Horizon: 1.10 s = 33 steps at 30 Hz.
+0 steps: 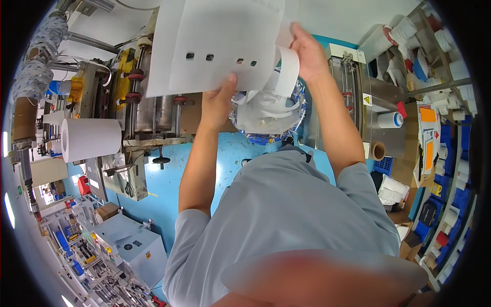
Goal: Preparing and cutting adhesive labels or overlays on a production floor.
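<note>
A large white sheet [220, 30], with a row of several small dark square cut-outs, is held up in front of me. My left hand [219, 106] grips its lower edge, thumb on the near face and fingers out of sight behind. At the sheet's right side is my right hand [311, 56], with one digit pointing up along the edge and its other fingers mostly hidden. A loose white strip [288, 71] curls down beside the right hand. Below hangs a blue-and-white bag-lined bin [266, 137] filled with crumpled whitish film [263, 117].
To the left stands a roller machine [153, 110] with a white roll [94, 139] on its near side. Another roller machine [348, 92] is at right, near a cardboard tube [377, 150]. Crowded shelves [450, 194] line the far right. A pale cabinet [130, 245] sits lower left.
</note>
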Each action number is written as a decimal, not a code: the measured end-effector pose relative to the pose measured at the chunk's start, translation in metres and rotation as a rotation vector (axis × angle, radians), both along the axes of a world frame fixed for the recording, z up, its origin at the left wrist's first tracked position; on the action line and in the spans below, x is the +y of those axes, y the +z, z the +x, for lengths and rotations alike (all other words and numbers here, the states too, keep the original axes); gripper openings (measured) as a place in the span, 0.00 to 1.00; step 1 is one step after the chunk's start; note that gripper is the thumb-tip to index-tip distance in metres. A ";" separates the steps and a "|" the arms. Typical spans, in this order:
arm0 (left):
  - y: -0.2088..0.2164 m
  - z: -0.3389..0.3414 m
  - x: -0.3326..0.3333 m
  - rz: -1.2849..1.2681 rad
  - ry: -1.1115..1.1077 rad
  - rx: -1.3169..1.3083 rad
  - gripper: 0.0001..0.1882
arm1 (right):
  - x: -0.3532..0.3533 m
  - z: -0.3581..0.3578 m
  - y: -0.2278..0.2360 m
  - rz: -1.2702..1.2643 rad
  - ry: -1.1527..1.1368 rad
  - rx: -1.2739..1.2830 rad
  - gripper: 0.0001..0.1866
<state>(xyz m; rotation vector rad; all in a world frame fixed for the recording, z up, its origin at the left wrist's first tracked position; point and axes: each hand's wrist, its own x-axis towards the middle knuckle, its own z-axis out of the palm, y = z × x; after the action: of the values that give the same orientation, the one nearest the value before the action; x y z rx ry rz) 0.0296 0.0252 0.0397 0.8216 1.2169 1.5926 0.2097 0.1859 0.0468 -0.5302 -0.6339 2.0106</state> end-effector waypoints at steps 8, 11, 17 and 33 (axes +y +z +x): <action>0.029 0.024 0.010 0.104 0.228 0.089 0.18 | -0.094 0.012 -0.006 0.918 -0.272 -0.587 0.13; 0.035 0.045 0.013 0.119 0.247 0.029 0.23 | -0.129 -0.010 -0.008 0.996 -0.189 -0.689 0.20; 0.033 0.054 0.004 0.099 0.015 -0.226 0.31 | -0.125 -0.007 -0.016 1.085 -0.313 -0.786 0.24; 0.037 0.019 -0.009 0.284 0.039 -0.302 0.28 | -0.089 0.035 -0.011 0.540 0.030 -0.468 0.05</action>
<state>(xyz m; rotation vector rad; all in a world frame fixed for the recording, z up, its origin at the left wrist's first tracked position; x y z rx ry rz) 0.0488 0.0158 0.0763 0.7022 0.8079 1.8713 0.2451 0.0966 0.0358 -0.6583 -1.4219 1.6430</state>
